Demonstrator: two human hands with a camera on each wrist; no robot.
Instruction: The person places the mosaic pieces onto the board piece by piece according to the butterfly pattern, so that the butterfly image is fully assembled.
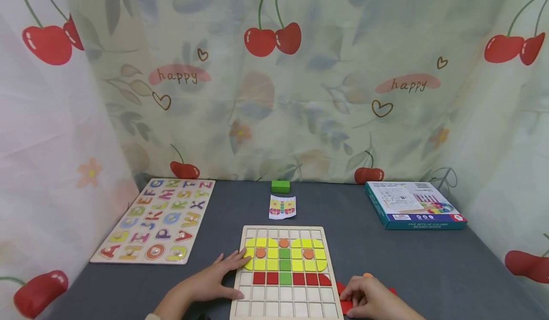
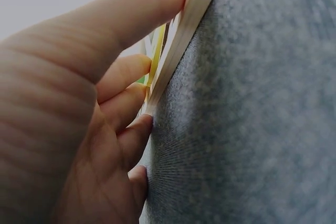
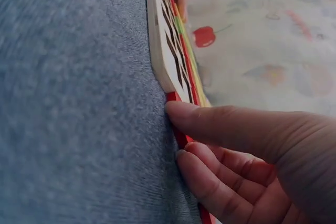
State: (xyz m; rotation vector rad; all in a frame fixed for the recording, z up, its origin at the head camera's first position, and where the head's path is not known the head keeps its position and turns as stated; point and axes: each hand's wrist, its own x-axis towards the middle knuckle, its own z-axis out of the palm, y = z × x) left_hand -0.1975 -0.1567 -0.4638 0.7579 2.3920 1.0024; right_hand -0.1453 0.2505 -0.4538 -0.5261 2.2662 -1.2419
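Observation:
A wooden grid board [image 1: 244,314] lies in front of me. Yellow tiles [image 1: 297,264], orange discs [image 1: 284,242], a green column [image 1: 285,264] and a row of red tiles [image 1: 299,278] fill part of its cells. My left hand [image 1: 212,279] rests along the board's left edge, fingers spread, fingertips touching the rim and a yellow tile. To the right of the board, my right hand [image 1: 373,300] pinches a red tile [image 3: 173,97] between thumb and curled fingers, by the board's corner. More red pieces [image 1: 345,305] lie around that hand, partly hidden by it.
A small butterfly picture card [image 1: 282,207] lies behind the board, with a green block [image 1: 280,186] beyond it. An alphabet puzzle board [image 1: 193,243] is at the left; a boxed set [image 1: 416,205] sits back right. Patterned curtains enclose the dark table [image 1: 339,210].

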